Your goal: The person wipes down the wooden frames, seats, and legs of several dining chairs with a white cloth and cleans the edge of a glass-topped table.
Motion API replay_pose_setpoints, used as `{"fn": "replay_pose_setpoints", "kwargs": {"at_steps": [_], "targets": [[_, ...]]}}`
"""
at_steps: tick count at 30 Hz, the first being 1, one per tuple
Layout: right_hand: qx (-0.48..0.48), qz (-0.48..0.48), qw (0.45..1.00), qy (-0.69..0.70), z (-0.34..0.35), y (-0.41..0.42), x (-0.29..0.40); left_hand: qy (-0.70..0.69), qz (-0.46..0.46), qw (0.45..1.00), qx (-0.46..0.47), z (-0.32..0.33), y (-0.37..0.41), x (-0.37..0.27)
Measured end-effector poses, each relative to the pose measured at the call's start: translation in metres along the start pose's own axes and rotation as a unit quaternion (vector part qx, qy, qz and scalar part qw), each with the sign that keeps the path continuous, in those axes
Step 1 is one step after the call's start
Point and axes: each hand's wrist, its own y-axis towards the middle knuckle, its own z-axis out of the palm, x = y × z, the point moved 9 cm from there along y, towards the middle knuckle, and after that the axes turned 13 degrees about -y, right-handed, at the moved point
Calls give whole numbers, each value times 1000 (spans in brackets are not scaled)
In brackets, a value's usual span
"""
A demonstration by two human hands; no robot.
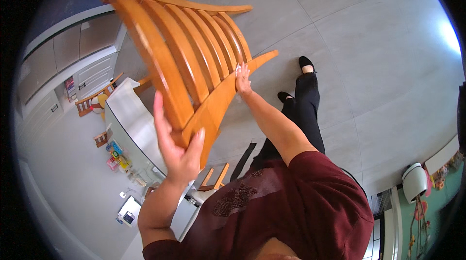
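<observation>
A slatted orange-brown wooden chair (214, 92) is tilted in front of me, its curved slats running between two long side rails. Around the near corner of its frame is my left hand (178, 143), thumb on one side and fingers on the other. My right hand (243, 78) lies against the near side rail, further along, with its fingers extended. A small piece of white cloth or tissue (237, 69) shows under those fingers; most of it is hidden.
To the left stands a table (134, 114) with a white cover and several small colourful items (118, 154). Other wooden chairs (85, 106) are around it, and white cabinets (95, 69) are beyond. A white vase (415, 183) is at the lower right. Grey tiles cover the floor (338, 41).
</observation>
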Motion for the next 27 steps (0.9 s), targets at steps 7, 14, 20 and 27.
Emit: {"fn": "replay_pose_setpoints", "kwargs": {"at_steps": [7, 14, 20, 27], "targets": [[-38, 94, 994, -29, -9, 85, -77, 12, -54, 998, 8, -12, -11, 13], [-23, -32, 999, 22, 1, 77, -71, -30, -37, 999, 26, -4, 2, 7], [-132, 10, 987, 92, -64, 20, -40, -49, 15, 998, 21, -11, 1, 7], [-128, -128, 980, -88, -83, 126, 20, -85, -45, 995, -34, -8, 3, 11]]}}
